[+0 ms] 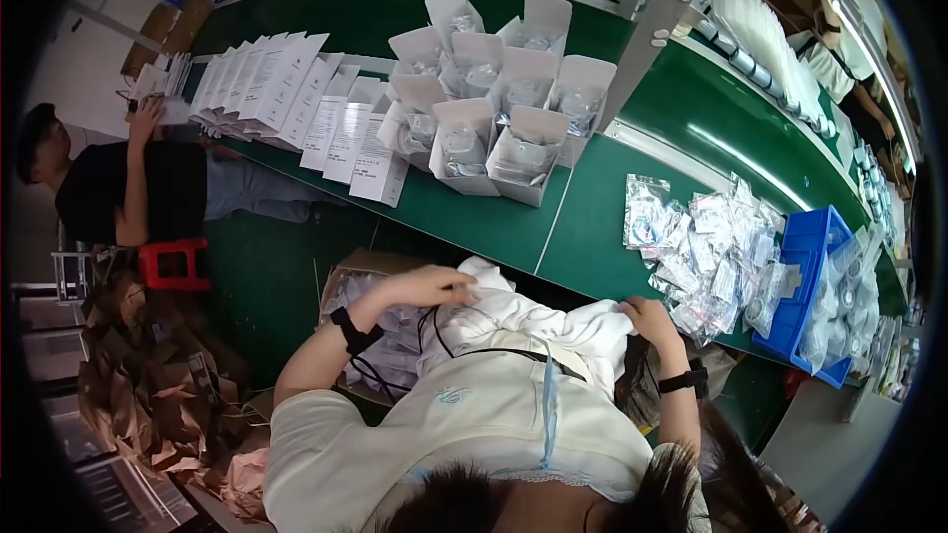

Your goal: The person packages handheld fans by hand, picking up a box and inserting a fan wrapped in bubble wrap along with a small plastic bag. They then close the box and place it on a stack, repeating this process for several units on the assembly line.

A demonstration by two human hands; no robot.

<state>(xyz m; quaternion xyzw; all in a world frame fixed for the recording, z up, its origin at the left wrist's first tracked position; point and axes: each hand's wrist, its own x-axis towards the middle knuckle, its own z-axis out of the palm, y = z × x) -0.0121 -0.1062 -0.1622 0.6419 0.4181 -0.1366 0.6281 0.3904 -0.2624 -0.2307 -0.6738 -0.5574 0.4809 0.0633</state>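
Note:
My left hand (442, 286) is over the left side of my lap, its fingers stretched out and loosely bent, with nothing seen in them. It is at the edge of the bunched white cloth (523, 321) across my lap. On the other side, my right hand (647, 318) is closed at the cloth's right edge, its fingertips partly hidden. Ahead on the green table (494, 227) stand several open white boxes (464, 143) with clear-bagged items inside. To the right lies a heap of small clear packets (706, 252).
Folded white printed cartons (267, 89) line the table's left part. A blue bin (810, 286) with bagged parts stands at the right. Below are an open carton of bags (370, 296), brown paper (148, 385) and a red stool (175, 265). A co-worker (128, 178) sits at the left.

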